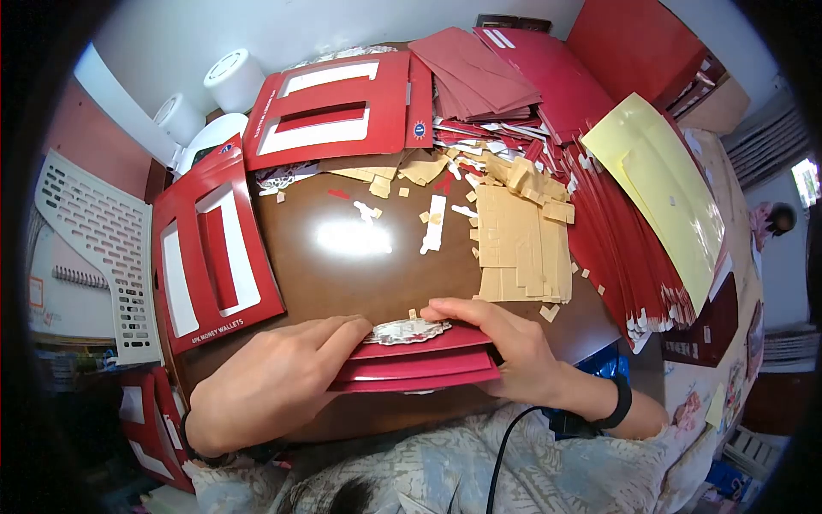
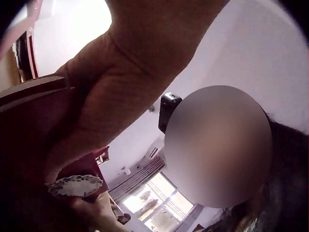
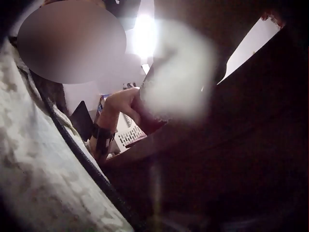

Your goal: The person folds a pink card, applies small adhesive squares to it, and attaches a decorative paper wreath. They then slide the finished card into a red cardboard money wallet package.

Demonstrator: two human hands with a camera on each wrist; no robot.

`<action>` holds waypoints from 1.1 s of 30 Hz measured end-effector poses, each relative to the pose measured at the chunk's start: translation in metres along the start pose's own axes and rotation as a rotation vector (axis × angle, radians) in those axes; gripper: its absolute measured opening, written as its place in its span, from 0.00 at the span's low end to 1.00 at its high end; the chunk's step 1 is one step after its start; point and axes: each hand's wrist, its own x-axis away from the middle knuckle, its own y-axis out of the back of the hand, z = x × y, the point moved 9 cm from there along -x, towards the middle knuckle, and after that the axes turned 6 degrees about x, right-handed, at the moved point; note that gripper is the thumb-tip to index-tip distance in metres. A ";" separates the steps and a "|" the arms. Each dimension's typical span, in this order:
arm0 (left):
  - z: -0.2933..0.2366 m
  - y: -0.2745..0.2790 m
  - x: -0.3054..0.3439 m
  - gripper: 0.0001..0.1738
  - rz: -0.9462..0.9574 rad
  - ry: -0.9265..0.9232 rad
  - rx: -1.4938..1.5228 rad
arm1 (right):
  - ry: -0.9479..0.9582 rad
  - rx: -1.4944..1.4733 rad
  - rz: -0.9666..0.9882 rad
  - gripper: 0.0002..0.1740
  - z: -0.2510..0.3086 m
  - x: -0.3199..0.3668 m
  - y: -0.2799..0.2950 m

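Observation:
At the near edge of the table, both hands grip a small stack of red card wallets (image 1: 419,370) from its two ends. My left hand (image 1: 278,373) holds the left end, fingers over the top edge. The right hand (image 1: 514,347) grips the right end, its thumb side along the upper edge. Between them, a white scalloped oval piece with a printed pattern (image 1: 398,332) shows on the stack. The left wrist view shows this patterned oval (image 2: 77,185) near the left thumb. Most of the right wrist view is dark, with the left hand (image 3: 120,104) across from it.
Tan card pieces (image 1: 522,240) and small scraps lie on the brown table (image 1: 342,274). Red money-wallet packaging cards (image 1: 218,248) stand at left and back. Red envelopes (image 1: 475,73) are piled behind. On the right, a long red row (image 1: 608,248) sits beside a yellow sheet (image 1: 659,188).

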 end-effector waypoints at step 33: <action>0.013 0.012 -0.003 0.36 -0.111 0.009 0.039 | -0.153 -0.061 0.014 0.31 -0.016 -0.016 0.001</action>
